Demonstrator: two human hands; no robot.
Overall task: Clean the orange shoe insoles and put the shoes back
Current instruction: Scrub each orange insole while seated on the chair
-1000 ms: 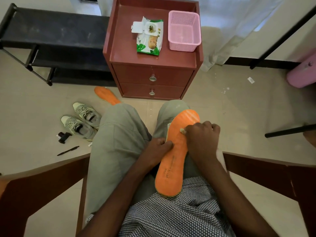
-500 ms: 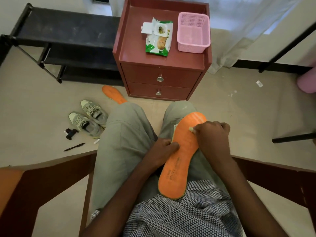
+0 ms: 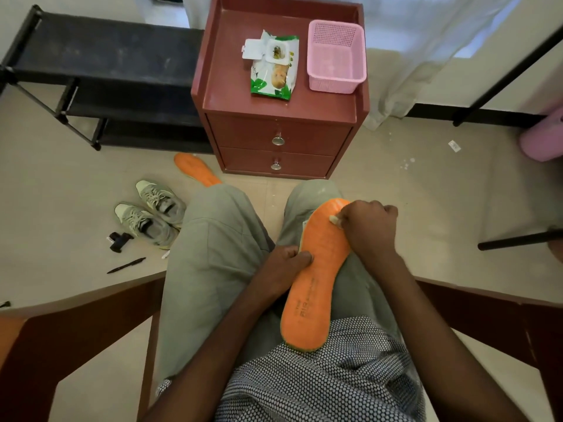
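Note:
An orange insole (image 3: 316, 278) lies lengthwise along my right thigh, printed side up. My left hand (image 3: 285, 266) pinches its left edge at mid-length. My right hand (image 3: 370, 228) is closed around a small whitish wipe (image 3: 334, 220) and presses it on the toe end of the insole. A second orange insole (image 3: 195, 169) lies on the floor, partly hidden behind my left knee. Two grey-green sneakers (image 3: 149, 213) stand side by side on the floor to my left.
A red-brown nightstand (image 3: 283, 129) stands ahead, carrying an open wet-wipe pack (image 3: 272, 68) and a pink basket (image 3: 336, 57). A black shoe rack (image 3: 100, 77) is at the back left. A black clip (image 3: 119, 241) and a pen (image 3: 126, 265) lie near the sneakers. Wooden chair arms flank me.
My right hand with the wipe has slid up the insole toward its toe end. My left hand keeps its hold. The view has shifted slightly.

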